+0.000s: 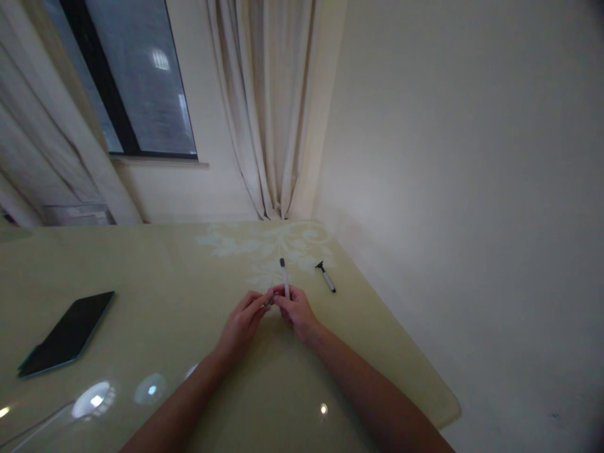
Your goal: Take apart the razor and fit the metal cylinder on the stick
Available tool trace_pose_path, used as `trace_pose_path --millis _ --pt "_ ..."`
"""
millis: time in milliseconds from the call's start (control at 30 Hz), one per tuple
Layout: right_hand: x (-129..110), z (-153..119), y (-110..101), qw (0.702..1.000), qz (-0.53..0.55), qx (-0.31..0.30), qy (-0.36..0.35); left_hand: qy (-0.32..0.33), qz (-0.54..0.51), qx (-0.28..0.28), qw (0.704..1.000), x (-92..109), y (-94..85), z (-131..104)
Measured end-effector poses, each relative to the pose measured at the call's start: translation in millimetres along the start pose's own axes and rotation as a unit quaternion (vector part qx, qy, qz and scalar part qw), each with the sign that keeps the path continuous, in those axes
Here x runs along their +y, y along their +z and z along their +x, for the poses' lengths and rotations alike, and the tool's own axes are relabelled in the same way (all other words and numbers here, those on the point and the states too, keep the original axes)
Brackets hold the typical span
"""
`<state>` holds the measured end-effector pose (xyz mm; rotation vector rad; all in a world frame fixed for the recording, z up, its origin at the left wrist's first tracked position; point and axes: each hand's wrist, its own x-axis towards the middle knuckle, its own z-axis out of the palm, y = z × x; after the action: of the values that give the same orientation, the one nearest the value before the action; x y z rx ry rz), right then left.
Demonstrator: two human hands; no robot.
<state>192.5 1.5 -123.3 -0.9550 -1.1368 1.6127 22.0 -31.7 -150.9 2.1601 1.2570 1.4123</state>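
My left hand (241, 322) and my right hand (296, 311) meet over the table. Between their fingertips is a small metal thing that looks like a nail clipper (270, 300), partly covered by the fingers of both hands. A toothbrush (284, 275) with a pale handle and dark head points away from me. Its lower end reaches the fingers of my right hand; whether they grip it I cannot tell. To the right of that hand a razor (326, 278) with a grey and black handle lies on the table, apart from both hands.
A dark flat tablet-like slab (68, 335) lies on the left of the glossy yellowish table (155, 270). The table's right edge runs along a plain wall (453, 189). Curtains (268, 107) and a window (141, 75) stand behind the far edge. Lamp reflections show on the tabletop.
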Motion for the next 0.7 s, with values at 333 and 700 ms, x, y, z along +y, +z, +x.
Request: trace_pose_path --millis 333,700 --pt "0.5 -1.5 4.1 1.0 -0.02 -0.001 0.004 -0.103 -0.034 0.07 0.992 3.1 -3.2 1.5" --pt "0.2 1.8 -2.1 0.999 -0.024 0.028 -0.016 -0.218 -0.198 0.14 0.945 -0.9 6.1 36.2"
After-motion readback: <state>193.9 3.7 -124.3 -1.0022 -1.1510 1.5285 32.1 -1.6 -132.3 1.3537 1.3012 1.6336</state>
